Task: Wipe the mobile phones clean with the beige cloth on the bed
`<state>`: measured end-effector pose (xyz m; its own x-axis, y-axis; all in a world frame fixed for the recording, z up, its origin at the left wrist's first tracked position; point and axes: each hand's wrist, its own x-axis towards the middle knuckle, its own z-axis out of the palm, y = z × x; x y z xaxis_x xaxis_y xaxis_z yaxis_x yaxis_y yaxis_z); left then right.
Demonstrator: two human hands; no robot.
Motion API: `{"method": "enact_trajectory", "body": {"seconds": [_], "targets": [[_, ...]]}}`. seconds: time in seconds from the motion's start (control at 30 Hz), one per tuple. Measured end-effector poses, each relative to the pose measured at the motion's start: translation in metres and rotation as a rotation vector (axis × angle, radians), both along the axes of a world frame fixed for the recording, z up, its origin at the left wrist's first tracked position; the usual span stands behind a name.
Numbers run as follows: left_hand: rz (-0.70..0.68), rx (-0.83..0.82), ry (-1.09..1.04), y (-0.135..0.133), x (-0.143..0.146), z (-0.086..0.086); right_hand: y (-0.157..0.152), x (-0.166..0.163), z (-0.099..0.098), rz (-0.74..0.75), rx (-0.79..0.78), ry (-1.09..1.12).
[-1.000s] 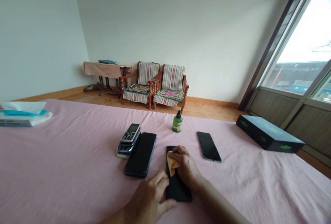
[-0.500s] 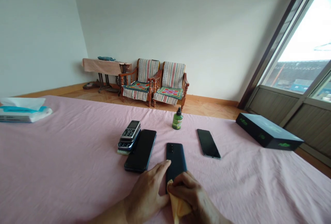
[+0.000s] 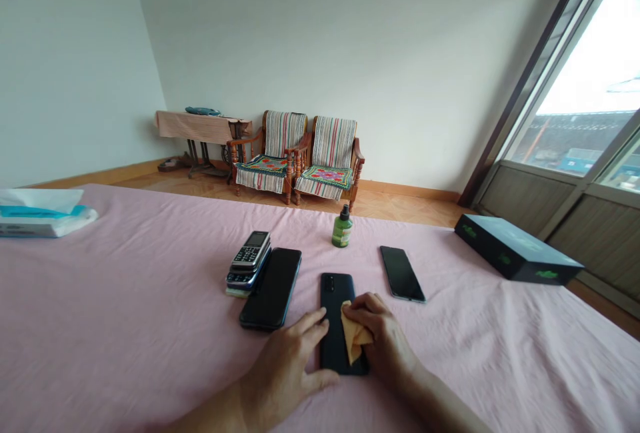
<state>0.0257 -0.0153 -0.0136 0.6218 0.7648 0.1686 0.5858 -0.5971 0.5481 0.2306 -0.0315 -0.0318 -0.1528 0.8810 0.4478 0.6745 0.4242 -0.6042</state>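
Pink cloth, matte and faintly creased, covered the wide surface [image 3: 125,313], with pale walls [image 3: 350,33] and a tall window [image 3: 590,86] on the right beyond it. Three flat, glossy dark slab phones lay on it: a large phone [image 3: 271,288] at the left, a slim phone [image 3: 402,273] at the right, and between them the black phone [image 3: 333,300] under the hands. That phone lay near the middle of the surface, lengthwise near to far, smooth and dark, a small camera cluster at its far end. The left hand [image 3: 285,370] rested on its near left edge, grip released, fingers spread flat. The right hand [image 3: 385,340] had its grip clenched on a soft, crumpled yellow cloth [image 3: 354,338], pressed onto the phone's right half. One small stack of keypad phones [image 3: 249,263] sat against the large phone's far left side; how many it held I could not tell. One round green bottle [image 3: 343,227] with a dark cap stood upright beyond the black phone. One flat rectangular dark box [image 3: 515,256] lay far right, one soft tissue pack [image 3: 43,213] far left. Two wooden armchairs [image 3: 330,153] with striped covers stood against the far wall beside one small draped table [image 3: 203,128].
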Motion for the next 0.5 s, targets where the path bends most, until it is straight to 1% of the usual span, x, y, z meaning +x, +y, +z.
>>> {"method": "enact_trajectory", "body": {"seconds": [0.1,0.17,0.23,0.27,0.3,0.37,0.4,0.5], "targets": [[-0.013,0.014,-0.025,-0.001,0.0,-0.001,-0.027,-0.002,-0.006,0.04,-0.035,0.017],[-0.012,0.023,-0.024,-0.002,0.0,0.0,-0.045,-0.001,-0.011,0.111,-0.042,0.022],[-0.01,0.025,-0.007,-0.003,0.0,0.001,-0.056,0.001,-0.015,0.183,-0.017,0.026],[-0.01,0.024,0.003,-0.003,0.0,0.002,-0.057,0.002,-0.016,0.186,-0.009,0.032],[-0.012,0.021,0.011,-0.004,-0.001,0.002,-0.056,0.002,-0.016,0.159,-0.01,0.039],[-0.013,0.016,0.023,-0.003,-0.001,0.002,-0.044,0.001,-0.013,0.057,-0.037,0.046],[-0.013,0.017,0.026,-0.003,-0.001,0.002,-0.035,0.0,-0.01,0.004,-0.045,0.044],[-0.008,0.016,0.036,-0.003,0.0,0.001,0.002,0.001,-0.004,-0.074,-0.023,0.006]]}}
